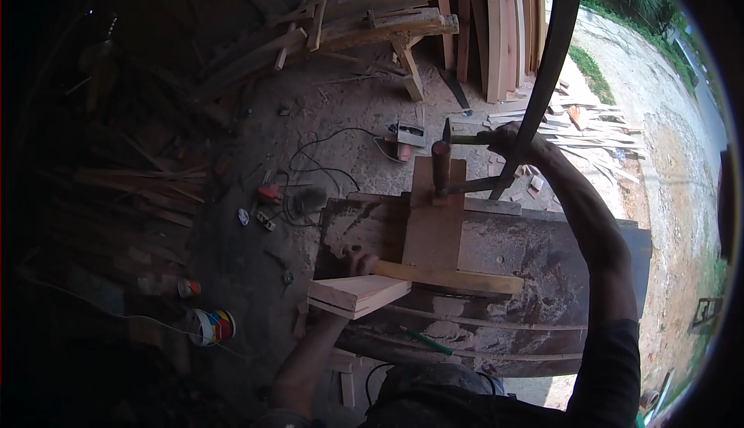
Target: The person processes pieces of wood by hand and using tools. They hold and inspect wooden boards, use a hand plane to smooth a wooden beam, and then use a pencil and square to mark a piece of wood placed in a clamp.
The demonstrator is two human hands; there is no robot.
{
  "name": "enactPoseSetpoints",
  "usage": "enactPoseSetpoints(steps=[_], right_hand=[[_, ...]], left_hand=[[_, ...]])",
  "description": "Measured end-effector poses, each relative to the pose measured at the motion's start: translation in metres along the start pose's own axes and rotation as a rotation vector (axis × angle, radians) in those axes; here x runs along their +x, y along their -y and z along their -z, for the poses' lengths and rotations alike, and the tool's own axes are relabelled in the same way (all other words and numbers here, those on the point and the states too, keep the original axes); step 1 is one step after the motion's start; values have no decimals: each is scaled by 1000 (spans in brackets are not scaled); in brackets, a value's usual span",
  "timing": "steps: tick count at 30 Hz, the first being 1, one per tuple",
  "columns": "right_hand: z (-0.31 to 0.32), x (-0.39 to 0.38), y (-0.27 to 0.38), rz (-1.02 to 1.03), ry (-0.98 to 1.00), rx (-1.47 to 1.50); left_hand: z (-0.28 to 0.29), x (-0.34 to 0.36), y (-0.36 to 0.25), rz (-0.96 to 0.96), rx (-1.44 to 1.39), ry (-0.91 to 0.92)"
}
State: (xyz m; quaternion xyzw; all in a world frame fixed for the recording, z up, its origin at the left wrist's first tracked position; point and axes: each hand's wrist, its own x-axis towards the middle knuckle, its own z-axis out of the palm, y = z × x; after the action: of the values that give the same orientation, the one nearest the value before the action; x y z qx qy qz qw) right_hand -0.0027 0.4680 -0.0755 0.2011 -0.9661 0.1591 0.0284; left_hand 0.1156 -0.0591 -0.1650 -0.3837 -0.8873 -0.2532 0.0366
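My right hand (504,139) grips the green handle of a hammer (465,139), whose head is beside an upright rusty cylindrical piece (440,164) on a brown board (434,238). A long dark curved bar (542,87) passes beside my right hand, with a shorter bar joining it to the cylinder. My left hand (360,261) holds two pale wooden pieces (353,296), fingers over their far edge and the rest hidden beneath. A yellowish wooden bar (473,281) lies just beyond them on the dusty dark worktable (542,257). A green pencil-like stick (426,341) lies nearer me.
Power tools (407,141) with cords lie on the floor beyond the table. Timber trestles (411,71) and standing planks (504,25) are at the back. Scrap wood piles (147,188) lie left and right, and a paint bucket (213,327) stands at lower left.
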Motion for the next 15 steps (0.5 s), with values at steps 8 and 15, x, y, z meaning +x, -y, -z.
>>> enactPoseSetpoints(steps=[8, 15], right_hand=[[-20, -8, -7, -76, 72, -1], [-8, -13, -11, -308, 35, 140]], left_hand=[[21, 15, -20, 56, -30, 69], [23, 14, -27, 40, -44, 63]])
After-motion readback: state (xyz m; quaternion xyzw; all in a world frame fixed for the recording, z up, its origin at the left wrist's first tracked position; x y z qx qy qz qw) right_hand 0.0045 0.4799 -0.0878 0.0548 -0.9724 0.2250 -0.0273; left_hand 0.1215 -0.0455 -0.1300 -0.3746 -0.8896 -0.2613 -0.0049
